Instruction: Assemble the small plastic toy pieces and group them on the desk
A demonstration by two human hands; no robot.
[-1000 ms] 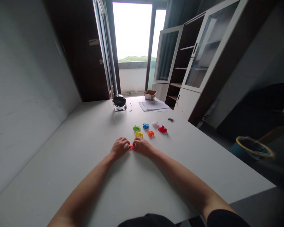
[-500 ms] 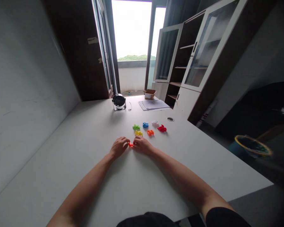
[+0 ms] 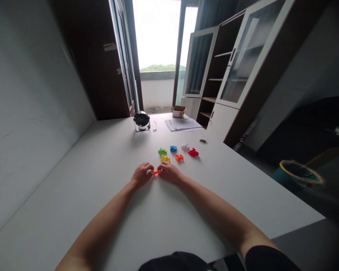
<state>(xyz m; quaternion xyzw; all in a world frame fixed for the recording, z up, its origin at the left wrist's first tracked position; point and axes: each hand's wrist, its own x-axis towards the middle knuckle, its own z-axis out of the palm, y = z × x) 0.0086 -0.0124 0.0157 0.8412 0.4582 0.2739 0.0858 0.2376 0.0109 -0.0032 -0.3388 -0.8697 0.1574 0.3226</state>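
A small bright orange-red plastic piece (image 3: 156,172) lies between my two hands, low over the white table (image 3: 101,158). From its left side, my left hand (image 3: 142,175) pinches at its end with bent fingers. The fingers of my right hand (image 3: 170,172) are closed on its other end. The fingertips hide parts of the piece, so its full shape cannot be made out. Just beyond my hands sit small plastic toy pieces: yellow (image 3: 165,159), orange (image 3: 179,158), green (image 3: 162,151), blue (image 3: 173,148), white (image 3: 185,146) and red (image 3: 193,152).
At the table's far side stand a black round device on a bracket (image 3: 141,120), stacked papers (image 3: 183,124) and a small cardboard box (image 3: 179,111). A round cable hole (image 3: 203,142) lies near the right edge. A bin (image 3: 299,173) stands on the floor at right.
The orange-red piece now looks straighter and more level between my fingers. My left fingers have shifted slightly. The other toy pieces stay where they were.
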